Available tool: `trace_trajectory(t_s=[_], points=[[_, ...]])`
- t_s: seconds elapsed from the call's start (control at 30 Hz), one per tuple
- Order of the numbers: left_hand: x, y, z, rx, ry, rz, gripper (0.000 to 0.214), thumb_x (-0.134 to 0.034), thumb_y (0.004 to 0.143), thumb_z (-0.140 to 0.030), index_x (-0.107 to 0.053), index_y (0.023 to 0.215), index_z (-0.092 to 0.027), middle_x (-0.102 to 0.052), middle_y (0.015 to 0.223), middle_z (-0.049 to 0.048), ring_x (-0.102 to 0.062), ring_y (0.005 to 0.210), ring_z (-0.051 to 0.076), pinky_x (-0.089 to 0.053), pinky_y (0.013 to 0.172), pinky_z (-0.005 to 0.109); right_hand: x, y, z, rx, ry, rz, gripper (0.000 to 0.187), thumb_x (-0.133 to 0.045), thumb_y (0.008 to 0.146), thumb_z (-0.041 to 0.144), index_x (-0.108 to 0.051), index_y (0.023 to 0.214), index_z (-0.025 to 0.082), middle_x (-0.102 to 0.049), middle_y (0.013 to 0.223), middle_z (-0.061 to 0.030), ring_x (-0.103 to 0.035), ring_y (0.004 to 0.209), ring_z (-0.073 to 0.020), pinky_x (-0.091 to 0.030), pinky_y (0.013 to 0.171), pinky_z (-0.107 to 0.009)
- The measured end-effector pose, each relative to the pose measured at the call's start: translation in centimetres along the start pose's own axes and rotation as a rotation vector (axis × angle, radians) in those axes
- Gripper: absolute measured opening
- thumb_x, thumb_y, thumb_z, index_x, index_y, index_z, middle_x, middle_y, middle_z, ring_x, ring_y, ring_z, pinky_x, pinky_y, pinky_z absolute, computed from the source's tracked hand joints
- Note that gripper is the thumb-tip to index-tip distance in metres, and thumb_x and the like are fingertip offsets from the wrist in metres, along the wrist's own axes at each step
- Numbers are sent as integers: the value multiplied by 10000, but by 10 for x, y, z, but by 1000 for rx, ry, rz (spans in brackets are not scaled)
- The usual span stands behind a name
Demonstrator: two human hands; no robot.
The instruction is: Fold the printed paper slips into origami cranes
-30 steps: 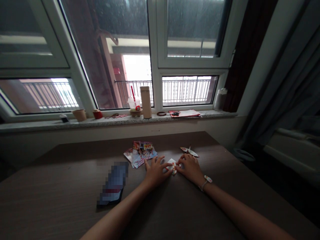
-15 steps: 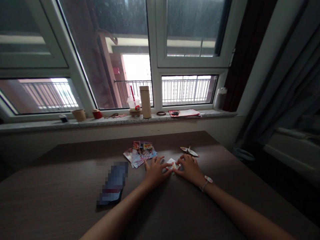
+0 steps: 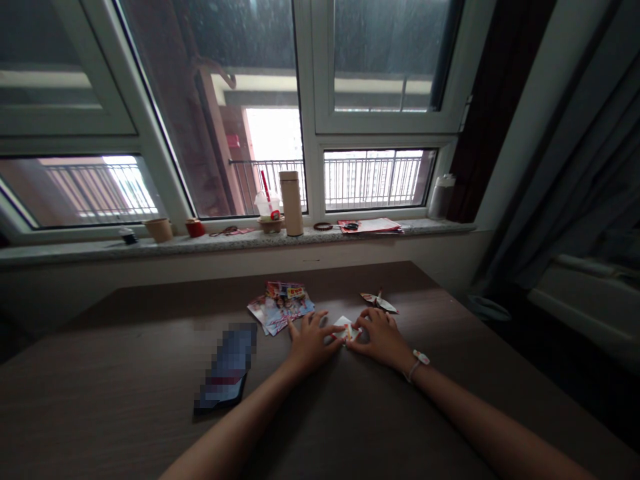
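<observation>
A small piece of folded paper (image 3: 344,328), white with red and yellow print, lies on the table between my hands. My left hand (image 3: 311,341) has its thumb and index finger on the paper's left side, its other fingers spread over the table. My right hand (image 3: 383,339), with a bracelet at the wrist, grips the right side between thumb and curled fingers. Parts of the paper's edges are hidden under my fingertips. Just beyond my right hand rests a folded paper crane (image 3: 380,303). Printed paper sheets (image 3: 283,310) lie in a loose pile beyond my left hand.
A blurred-out phone (image 3: 227,367) lies left of my left forearm on the brown table (image 3: 125,373). Along the windowsill (image 3: 240,241) stand a beige flask (image 3: 291,203), a plastic cup with a red straw (image 3: 267,205), a paper cup (image 3: 159,230) and scissors (image 3: 350,227) on papers.
Both hands stay almost where they were on the folded paper, with only slight finger and wrist shifts. The other things on the table have not moved.
</observation>
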State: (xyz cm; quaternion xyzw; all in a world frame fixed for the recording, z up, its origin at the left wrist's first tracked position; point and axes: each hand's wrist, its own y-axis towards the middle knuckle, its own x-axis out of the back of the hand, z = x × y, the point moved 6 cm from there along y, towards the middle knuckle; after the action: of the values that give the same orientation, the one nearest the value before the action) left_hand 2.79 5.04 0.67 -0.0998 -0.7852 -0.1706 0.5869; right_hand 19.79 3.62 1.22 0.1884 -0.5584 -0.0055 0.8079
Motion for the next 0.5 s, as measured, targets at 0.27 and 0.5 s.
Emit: trace_trajectory(t_s=[0.27, 0.5], points=[[1, 0, -1, 5, -16, 8, 321, -581, 855, -559, -635, 1168, -513, -413, 1494, -4, -288, 1389, 365, -4, 1043, 773, -4, 1, -4, 32, 20, 11, 498, -695, 677, 656, -664, 1007, 284, -550, 1175, -58, -460, 1184, -276, -303, 1047, -499], [0, -1, 0, -13, -15, -21, 313, -563, 861, -578, -633, 1161, -523, -425, 1485, -3, -299, 1384, 365, -10, 1024, 794, -1, 3, -7, 8, 93, -4, 347, -570, 832, 604, -688, 948, 299, -574, 1135, -31, -472, 1180, -237, -293, 1065, -470]])
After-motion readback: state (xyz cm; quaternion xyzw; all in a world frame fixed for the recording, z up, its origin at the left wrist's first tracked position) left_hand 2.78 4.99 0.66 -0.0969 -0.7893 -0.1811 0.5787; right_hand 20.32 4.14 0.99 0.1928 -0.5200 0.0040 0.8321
